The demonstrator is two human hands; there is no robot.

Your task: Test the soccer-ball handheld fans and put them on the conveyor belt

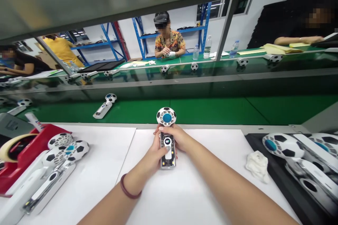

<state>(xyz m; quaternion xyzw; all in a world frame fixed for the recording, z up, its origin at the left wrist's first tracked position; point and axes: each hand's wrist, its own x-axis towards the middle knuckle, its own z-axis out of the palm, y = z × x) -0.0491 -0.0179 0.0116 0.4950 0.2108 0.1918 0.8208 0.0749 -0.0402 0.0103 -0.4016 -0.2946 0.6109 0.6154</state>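
Note:
Both my hands hold a handheld fan (166, 116) with a round head patterned like a soccer ball and a blue centre. Its clear-cased body shows a small lit display and stands over the white sheet. My left hand (154, 153) wraps the body from the left, its thumb lying on the white front panel below the display. My right hand (179, 137) grips the upper part of the body just under the head, fingers partly hidden behind it. A brown band circles my left wrist.
Several similar fans (76, 150) lie left beside a red tape dispenser (34, 154). More fans (283, 146) rest right on a black mat (266, 172), near a crumpled white cloth (256, 166). Beyond, a fan (103, 109) lies on the green belt (211, 110); co-workers sit across.

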